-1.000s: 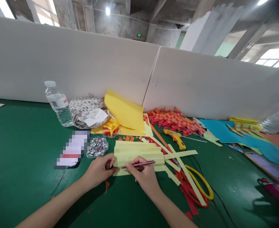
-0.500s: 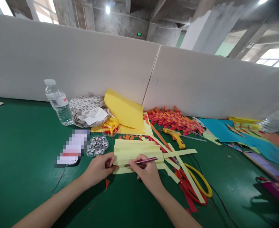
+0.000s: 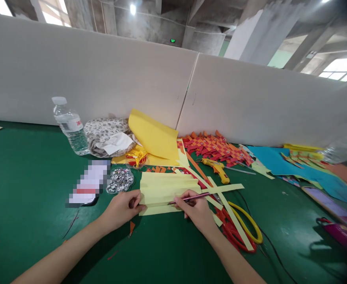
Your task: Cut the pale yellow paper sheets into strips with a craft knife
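Pen on folded paper, seen from the worker's head. The fingers of the right hand (image 3: 195, 207) close on a slim dark-pink pen (image 3: 202, 195), gripped near its point. The pen's long axis runs almost across the view: its tip points left, toward the opposite hand, and its rear end rises slightly to the right. The left hand (image 3: 122, 207) has its fingers curled, with the thumb tip on the left edge of the pale yellow paper (image 3: 167, 191); whether it pinches or only presses the edge cannot be told. The paper lies between the two hands and extends beyond their fingertips, away from the body. Its creases run from side to side, roughly parallel to its near edge. The pen tip meets the paper close to this edge; the right hand is nearer to the tip, the left well apart from it along the same band.

To the right, pale strips (image 3: 232, 217) cross over scissors (image 3: 260, 232). Beyond the paper lie a yellow glue gun (image 3: 218, 170) and a pile of red-and-orange woven pieces (image 3: 215, 149); to the left, a bag of googly eyes (image 3: 120, 180).
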Demonstrator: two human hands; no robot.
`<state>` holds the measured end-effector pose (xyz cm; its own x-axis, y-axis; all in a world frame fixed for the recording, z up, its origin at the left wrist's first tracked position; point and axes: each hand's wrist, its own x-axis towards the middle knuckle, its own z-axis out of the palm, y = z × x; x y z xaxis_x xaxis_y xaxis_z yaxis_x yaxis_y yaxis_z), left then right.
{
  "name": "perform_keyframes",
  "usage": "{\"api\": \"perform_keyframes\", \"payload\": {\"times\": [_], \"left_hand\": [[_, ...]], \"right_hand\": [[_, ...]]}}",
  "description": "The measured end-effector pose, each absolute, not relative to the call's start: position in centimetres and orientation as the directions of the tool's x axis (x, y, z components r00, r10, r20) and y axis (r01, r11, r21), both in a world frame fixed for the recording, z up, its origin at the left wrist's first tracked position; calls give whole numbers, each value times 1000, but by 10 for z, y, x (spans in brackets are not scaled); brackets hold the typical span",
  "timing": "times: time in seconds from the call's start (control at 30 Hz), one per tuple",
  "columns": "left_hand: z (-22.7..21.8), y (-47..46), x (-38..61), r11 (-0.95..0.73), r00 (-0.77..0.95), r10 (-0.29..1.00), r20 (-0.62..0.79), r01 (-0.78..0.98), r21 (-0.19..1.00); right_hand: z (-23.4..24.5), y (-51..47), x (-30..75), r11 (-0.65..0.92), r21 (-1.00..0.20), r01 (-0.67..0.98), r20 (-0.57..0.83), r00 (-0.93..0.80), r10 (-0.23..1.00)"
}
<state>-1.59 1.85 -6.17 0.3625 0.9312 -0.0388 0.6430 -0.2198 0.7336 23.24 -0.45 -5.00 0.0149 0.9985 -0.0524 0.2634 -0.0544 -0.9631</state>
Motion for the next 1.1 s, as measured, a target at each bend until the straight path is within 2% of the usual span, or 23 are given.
{"api": "perform_keyframes", "payload": {"times": [0.3, 0.63, 1.1], "left_hand": [[-61, 18, -16, -219, 363, 931, -37, 637, 739], [-63, 18, -16, -239, 372, 928, -17, 629, 739], [-61, 26, -27, -183, 471, 880, -68, 466, 866]], "right_hand": [[-42, -7, 240, -74, -958, 278, -55, 75, 996], [-41, -9, 178, -72, -987, 144, -83, -68, 994], [-48, -11, 176, -75, -991, 114, -79, -31, 996]]}}
